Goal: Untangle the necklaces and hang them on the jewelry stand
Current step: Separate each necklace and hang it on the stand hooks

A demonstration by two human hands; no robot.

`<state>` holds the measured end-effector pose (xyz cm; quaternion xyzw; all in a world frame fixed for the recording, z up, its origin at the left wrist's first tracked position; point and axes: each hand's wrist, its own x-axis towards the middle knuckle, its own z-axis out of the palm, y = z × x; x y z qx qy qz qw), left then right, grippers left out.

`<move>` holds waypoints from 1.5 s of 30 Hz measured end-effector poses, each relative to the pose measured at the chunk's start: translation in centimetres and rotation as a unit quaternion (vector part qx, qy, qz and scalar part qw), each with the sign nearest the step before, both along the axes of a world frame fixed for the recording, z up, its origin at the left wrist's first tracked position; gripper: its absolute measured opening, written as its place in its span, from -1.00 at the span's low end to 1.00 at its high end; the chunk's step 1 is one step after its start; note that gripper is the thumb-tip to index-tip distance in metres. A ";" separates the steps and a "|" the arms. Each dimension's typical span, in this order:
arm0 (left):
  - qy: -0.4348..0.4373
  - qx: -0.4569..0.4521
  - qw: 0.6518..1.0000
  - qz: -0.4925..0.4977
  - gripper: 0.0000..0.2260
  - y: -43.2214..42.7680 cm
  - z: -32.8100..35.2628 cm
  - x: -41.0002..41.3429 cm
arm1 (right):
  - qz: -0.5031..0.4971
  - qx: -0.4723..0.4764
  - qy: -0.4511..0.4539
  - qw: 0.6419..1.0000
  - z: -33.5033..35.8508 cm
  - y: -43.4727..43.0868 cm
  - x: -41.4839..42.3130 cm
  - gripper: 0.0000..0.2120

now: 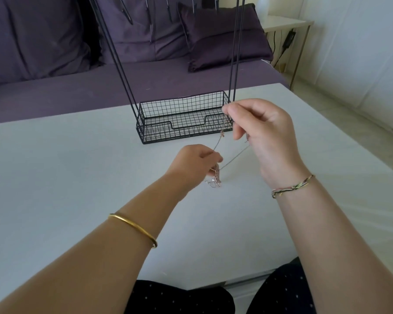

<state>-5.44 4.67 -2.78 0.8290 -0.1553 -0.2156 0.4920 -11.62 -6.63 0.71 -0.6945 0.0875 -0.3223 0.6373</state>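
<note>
Jewelry stand (pixel 120 71): uprights cut off by the edge at 12 o'clock; top bar unseen, hooks there blurred.
Necklaces (pixel 234 156): strands too fine to count; the clump at 5 o'clock of the left hand (pixel 193 164) is blurred, its knots unreadable.
Left fingertips: hidden behind the hand.
Right hand (pixel 263 137): chain end lost inside its pinch.
White object (pixel 264 5) at 1 o'clock: cropped, unidentifiable.

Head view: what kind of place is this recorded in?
Probably a home living room or bedroom: a purple couch or daybed with a matching cushion sits behind the white table, and a small side table stands by the wall.
</note>
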 end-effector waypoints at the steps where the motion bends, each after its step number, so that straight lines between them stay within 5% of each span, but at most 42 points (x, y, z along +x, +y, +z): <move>1: 0.014 -0.012 1.000 0.016 -0.85 0.1 0.1 0.2 | -0.022 -0.015 0.013 1.000 -0.3 -0.4 0.1 -0.90; 13: -0.018 -0.141 0.978 0.154 -0.77 1.1 1.1 1.6 | -0.035 -0.204 0.269 0.941 -2.5 -1.5 0.5 -0.92; 21: 0.002 -0.179 0.965 0.189 -0.76 1.0 1.7 1.7 | -0.088 -0.238 0.289 0.923 -3.0 -1.7 0.9 -0.85; 28: -0.109 -0.041 0.985 0.128 -0.82 1.9 1.0 2.1 | -0.207 -0.221 0.232 0.924 -2.3 -1.8 0.9 -0.85; 35: -0.235 0.149 0.956 0.093 -0.88 2.0 0.4 2.3 | -0.231 -0.265 0.265 0.898 -2.1 -1.7 0.6 -0.84; 40: -0.115 -0.006 0.985 0.126 -0.90 1.8 1.4 2.2 | -0.186 -0.285 0.346 0.875 -2.6 -2.0 0.5 -0.82; 45: -0.103 -0.031 0.986 0.128 -0.90 2.1 1.7 1.9 | -0.157 -0.306 0.411 0.844 -3.2 -2.1 0.9 -0.79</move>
